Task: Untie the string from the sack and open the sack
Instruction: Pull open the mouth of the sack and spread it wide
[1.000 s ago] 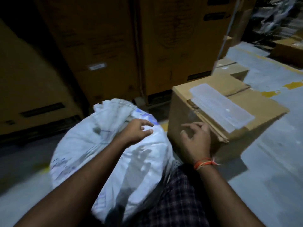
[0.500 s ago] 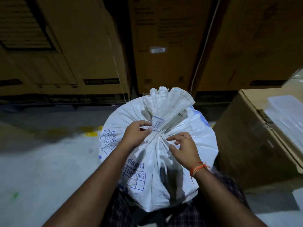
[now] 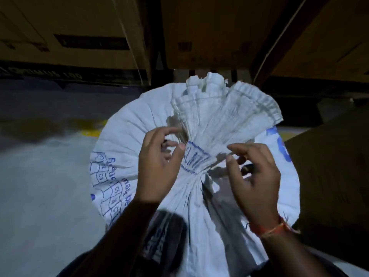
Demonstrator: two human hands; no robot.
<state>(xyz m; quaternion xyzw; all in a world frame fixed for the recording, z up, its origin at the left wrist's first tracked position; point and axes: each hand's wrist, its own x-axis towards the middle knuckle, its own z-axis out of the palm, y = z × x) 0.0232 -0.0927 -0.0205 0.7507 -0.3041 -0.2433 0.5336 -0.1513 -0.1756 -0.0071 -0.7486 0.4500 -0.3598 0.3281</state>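
A white woven sack [image 3: 127,140] with blue print stands upright in front of me, between my knees. Its mouth is gathered into a tight neck [image 3: 196,166] and the loose top fans out above it [image 3: 225,108]. The string itself is too small to make out in the gathered folds. My left hand [image 3: 157,162] is at the left side of the neck, fingers curled and pinching at the folds. My right hand [image 3: 253,172], with an orange thread on its wrist, is at the right side, thumb and forefinger pinching the bunched fabric.
Tall brown cartons [image 3: 209,33] stand close behind the sack. Another brown carton [image 3: 327,172] sits right beside it on the right. Grey concrete floor [image 3: 44,176] with a yellow mark [image 3: 93,132] stretches to the left.
The view swung from the carton on the right onto the sack and came closer. Both hands moved onto the gathered neck, and the right hand now pinches the folds.
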